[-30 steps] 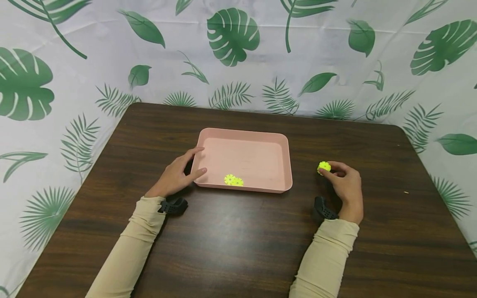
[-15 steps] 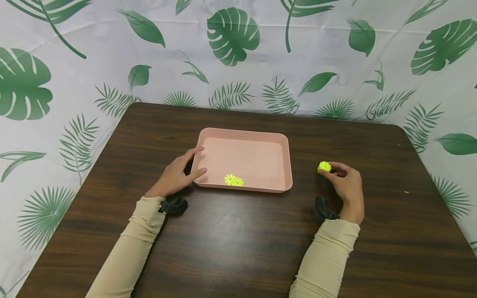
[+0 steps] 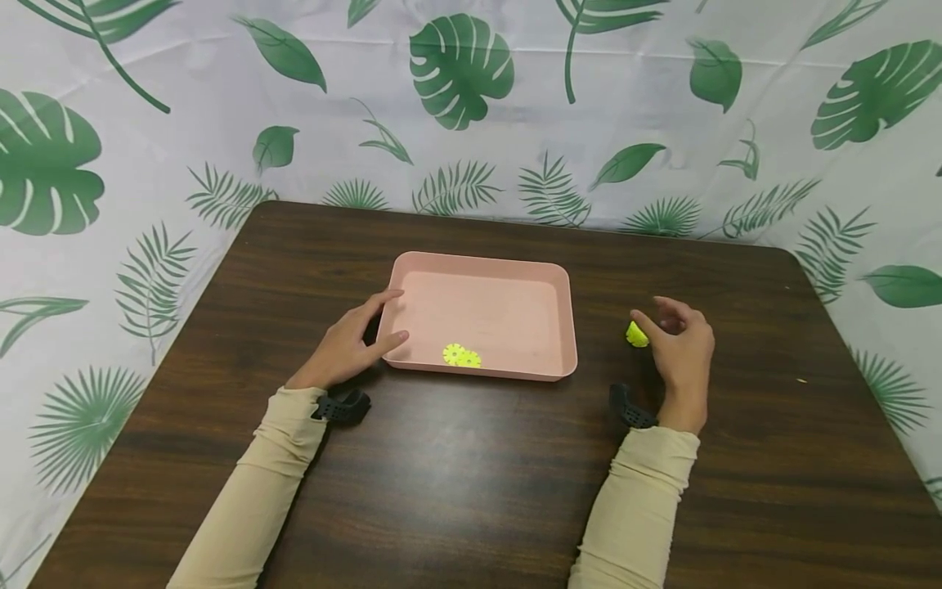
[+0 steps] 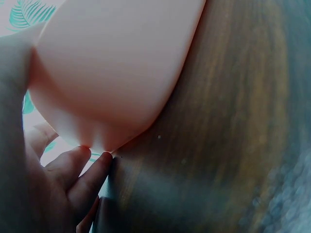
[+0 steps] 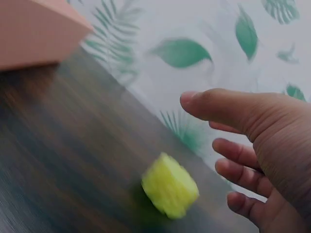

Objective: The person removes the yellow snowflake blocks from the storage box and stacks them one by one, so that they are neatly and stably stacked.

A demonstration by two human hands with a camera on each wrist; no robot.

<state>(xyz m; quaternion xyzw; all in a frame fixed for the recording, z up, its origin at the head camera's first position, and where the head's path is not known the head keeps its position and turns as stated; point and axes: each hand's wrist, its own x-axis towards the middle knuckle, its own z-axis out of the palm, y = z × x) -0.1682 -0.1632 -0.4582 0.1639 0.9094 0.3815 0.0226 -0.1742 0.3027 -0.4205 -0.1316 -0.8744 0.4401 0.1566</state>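
My left hand (image 3: 340,348) holds the left end of a pink tray (image 3: 478,267), thumb and index finger reaching over its rim. In the left wrist view, other fingertips press the outside of the tray wall (image 4: 116,77). Two neon-yellow notched discs (image 3: 454,354) lie overlapping inside by the near wall. To the right of the tray, a short yellow stack, seemingly of such discs (image 3: 636,334), rests on the table. My right hand (image 3: 683,352) hovers beside it with thumb and fingers spread. The right wrist view shows a gap between the stack (image 5: 170,187) and the hand (image 5: 272,150).
The dark wooden table (image 3: 456,491) reaches back to a white leaf-printed cloth (image 3: 471,147). A tiny pale speck (image 3: 801,380) lies on the right side of the table. Black wrist devices (image 3: 343,408) sit on both wrists.
My right hand has let go of the yellow stack. Its thumb and fingers have spread and lifted slightly away, and the stack stays on the table. The left hand and tray have not moved.
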